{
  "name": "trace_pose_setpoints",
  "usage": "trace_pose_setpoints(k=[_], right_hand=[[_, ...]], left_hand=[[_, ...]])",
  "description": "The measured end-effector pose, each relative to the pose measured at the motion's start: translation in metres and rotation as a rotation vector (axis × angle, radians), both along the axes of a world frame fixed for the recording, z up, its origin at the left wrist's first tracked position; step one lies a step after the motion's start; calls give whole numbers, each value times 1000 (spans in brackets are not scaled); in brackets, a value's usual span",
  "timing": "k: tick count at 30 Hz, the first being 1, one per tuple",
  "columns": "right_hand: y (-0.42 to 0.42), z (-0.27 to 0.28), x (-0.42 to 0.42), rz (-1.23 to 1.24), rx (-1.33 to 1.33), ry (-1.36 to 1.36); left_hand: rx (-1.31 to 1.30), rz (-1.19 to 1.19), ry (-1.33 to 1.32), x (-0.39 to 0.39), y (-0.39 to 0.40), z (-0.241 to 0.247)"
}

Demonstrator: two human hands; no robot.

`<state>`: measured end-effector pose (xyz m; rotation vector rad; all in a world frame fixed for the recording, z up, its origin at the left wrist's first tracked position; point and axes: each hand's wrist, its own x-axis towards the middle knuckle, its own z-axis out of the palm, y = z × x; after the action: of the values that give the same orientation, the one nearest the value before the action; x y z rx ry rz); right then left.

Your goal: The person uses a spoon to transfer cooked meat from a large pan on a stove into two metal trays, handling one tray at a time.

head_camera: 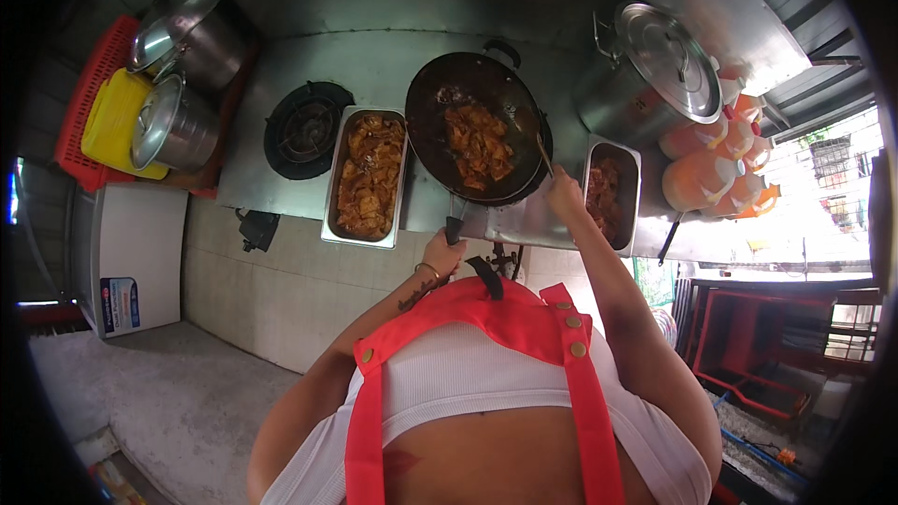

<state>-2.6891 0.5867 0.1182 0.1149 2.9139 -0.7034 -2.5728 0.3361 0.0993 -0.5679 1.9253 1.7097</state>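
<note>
A dark wok (435, 147) sits over a burner at the middle of the steel counter, with sauced meat pieces (478, 144) in it. My left hand (443, 254) grips the wok's black-ended handle (454, 227) on the near side. In my right hand (565, 191) is the thin handle of a cooking utensil (543, 151), which reaches into the wok's right side; its far end is hard to make out. Left of the wok stands a steel pan (328, 224) filled with sauced meat. Another steel pan (635, 175), holding darker meat, lies beside my right forearm.
An unused-looking gas burner (309, 130) is at the left. Lidded pots (158, 126) and a red basket (91, 105) stand farther left. A big lidded stockpot (617, 98) and several jugs of orange liquid (694, 179) occupy the right. A black handle (671, 240) overhangs the front edge.
</note>
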Motion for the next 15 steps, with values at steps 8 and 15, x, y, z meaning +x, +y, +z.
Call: trace_pose_setpoints(k=[8,15], right_hand=[[-17,-78,43,184,-233,-14],[-85,-43,33,-106,-799,-476]], left_hand=[[-175,-105,67,-6,-4,2],[-422,-168,246,-3,-9,-28]])
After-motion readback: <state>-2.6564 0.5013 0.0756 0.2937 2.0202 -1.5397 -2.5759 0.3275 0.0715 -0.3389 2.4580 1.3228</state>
